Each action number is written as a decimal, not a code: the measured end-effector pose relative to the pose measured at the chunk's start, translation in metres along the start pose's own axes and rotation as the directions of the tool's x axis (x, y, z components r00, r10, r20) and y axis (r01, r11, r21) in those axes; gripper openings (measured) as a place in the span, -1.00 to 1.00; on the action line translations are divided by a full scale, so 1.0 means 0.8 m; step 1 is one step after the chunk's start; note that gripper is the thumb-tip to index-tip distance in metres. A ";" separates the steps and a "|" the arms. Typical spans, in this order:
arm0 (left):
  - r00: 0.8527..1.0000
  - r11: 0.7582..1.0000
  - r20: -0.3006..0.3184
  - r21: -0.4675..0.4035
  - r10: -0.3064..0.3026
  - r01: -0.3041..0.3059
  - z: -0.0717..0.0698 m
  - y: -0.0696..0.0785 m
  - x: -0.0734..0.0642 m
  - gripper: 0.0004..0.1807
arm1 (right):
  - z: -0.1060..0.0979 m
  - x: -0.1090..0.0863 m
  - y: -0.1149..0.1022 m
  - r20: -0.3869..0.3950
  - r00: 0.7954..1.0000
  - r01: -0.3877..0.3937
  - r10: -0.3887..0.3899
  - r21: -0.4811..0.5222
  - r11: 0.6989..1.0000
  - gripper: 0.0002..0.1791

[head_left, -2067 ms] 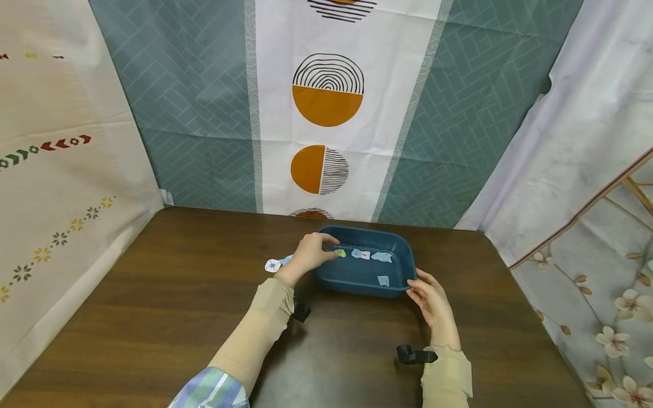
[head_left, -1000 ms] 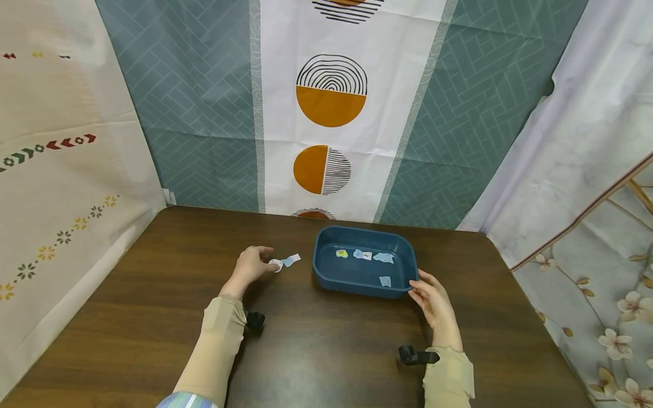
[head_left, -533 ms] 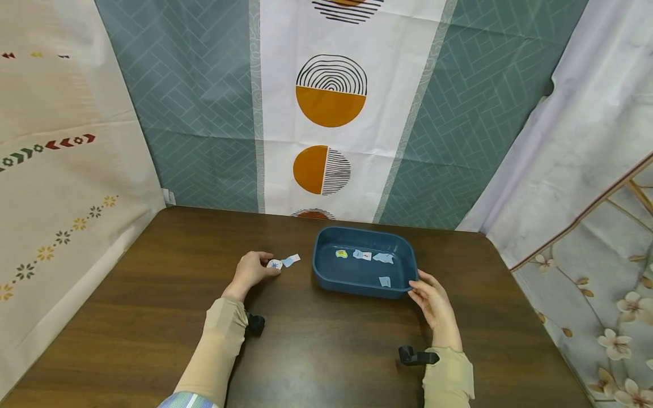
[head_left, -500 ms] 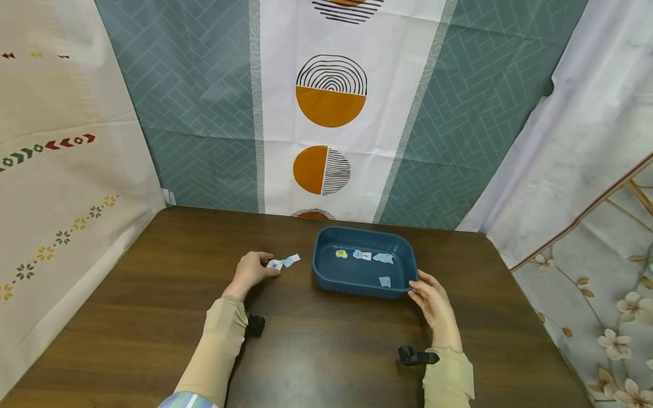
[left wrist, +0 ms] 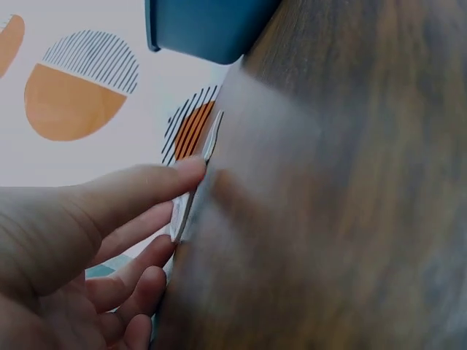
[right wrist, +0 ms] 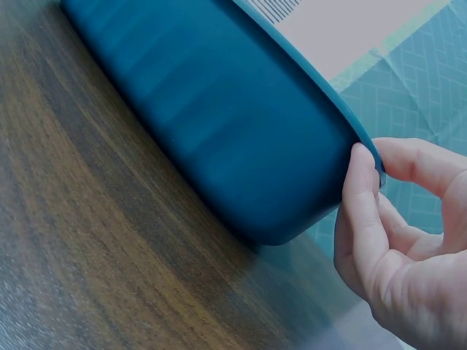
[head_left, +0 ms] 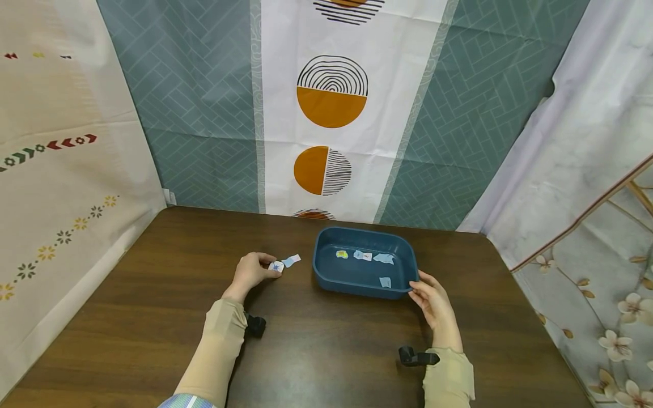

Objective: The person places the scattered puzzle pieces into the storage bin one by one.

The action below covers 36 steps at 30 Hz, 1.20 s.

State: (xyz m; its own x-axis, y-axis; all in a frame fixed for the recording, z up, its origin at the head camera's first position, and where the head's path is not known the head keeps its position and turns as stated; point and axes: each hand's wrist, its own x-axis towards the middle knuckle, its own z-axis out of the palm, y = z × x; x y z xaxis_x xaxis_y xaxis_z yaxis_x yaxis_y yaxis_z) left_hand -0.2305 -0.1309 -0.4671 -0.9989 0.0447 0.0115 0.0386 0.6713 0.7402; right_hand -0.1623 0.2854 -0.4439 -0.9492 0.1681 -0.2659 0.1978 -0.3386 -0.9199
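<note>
In the head view my left hand (head_left: 250, 272) is at the table's left-centre, thumb and fingers pinching a flat white cutout with a blue compass star (head_left: 276, 266). The left wrist view shows the thin cutout (left wrist: 188, 211) edge-on between thumb and fingers, close to the tabletop. Just right of it lies a light blue and white cutout (head_left: 291, 260). My right hand (head_left: 433, 306) pinches the near right corner of a dark blue plastic tray (head_left: 357, 288); thumb and finger grip its rim, as the right wrist view also shows. Several small cutouts lie inside, including a yellow-green one (head_left: 342, 254).
The brown wooden table (head_left: 326, 351) extends beneath everything. A patterned curtain (head_left: 204, 113) hangs behind its far edge, with more fabric on the left and right sides.
From above the tray my left hand has moved left to the compass cutout and now pinches it, the cutout slightly shifted. My right hand stays on the tray rim.
</note>
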 end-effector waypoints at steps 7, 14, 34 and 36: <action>1.000 0.998 -0.003 -0.066 0.023 -0.023 -0.001 -0.001 0.001 -0.56 | -0.001 0.001 0.000 -0.004 1.000 -0.003 0.003 -0.011 1.000 -0.64; 1.000 0.973 0.004 -0.232 0.002 -0.001 -0.001 -0.004 0.002 -0.57 | 0.000 0.000 0.000 -0.011 1.000 -0.005 0.005 -0.019 1.000 -0.68; 0.992 0.896 0.094 -0.429 -0.083 0.116 0.002 -0.022 0.006 -0.50 | 0.001 0.001 -0.001 -0.010 1.000 -0.011 0.011 -0.028 1.000 -0.70; 0.991 0.885 0.101 -0.449 -0.089 0.126 0.002 -0.024 0.007 -0.49 | 0.000 0.001 -0.001 -0.013 1.000 -0.012 0.012 -0.030 0.999 -0.69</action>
State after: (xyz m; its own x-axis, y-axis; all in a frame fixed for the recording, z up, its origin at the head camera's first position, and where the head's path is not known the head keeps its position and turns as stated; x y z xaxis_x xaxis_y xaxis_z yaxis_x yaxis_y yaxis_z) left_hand -0.2368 -0.1426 -0.4824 -0.9907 0.0591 -0.1228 -0.1028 0.2670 0.9582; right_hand -0.1635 0.2854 -0.4435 -0.9436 0.1758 -0.2806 0.2168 -0.3125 -0.9248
